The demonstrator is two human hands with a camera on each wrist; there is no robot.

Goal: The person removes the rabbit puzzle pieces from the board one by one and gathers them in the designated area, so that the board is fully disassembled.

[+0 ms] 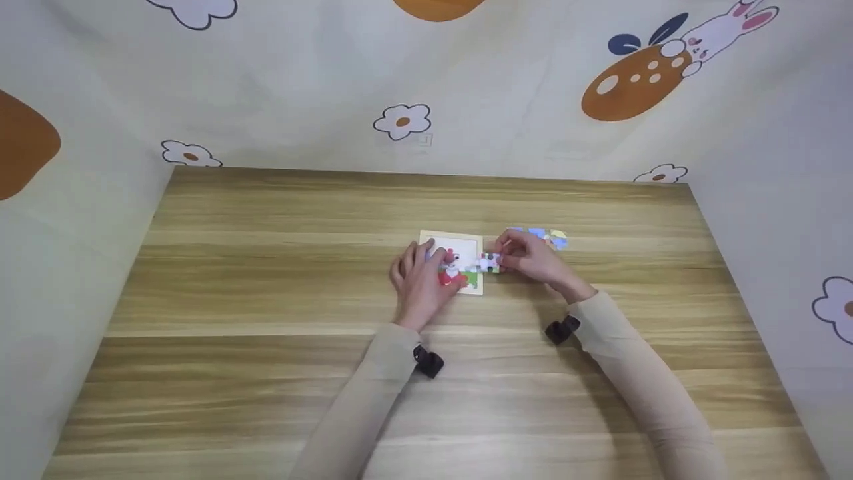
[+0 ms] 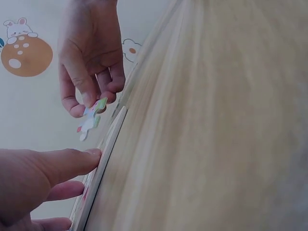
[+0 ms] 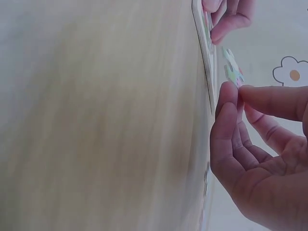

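Observation:
A square, pale-rimmed jigsaw tray [image 1: 468, 247] lies on the table, with red and green puzzle pieces [image 1: 472, 277] fitted along its lower part and a bare white area above. My left hand [image 1: 420, 285] rests over the tray's left side, its spread fingertips touching the pieces and thumb at the lower rim. Between thumb and fingers, my right hand [image 1: 535, 260] pinches a puzzle piece [image 3: 233, 69] coloured white, green and pink. That piece is held just above the tray's right edge, tilted in the left wrist view.
Several loose blue and yellow puzzle pieces [image 1: 560, 236] lie beyond the right hand, partly covered by it. The wooden table [image 1: 266, 280] meets a patterned cloth wall [image 1: 300, 87] at the back and both sides. Each sleeve carries a small black camera [image 1: 428, 362].

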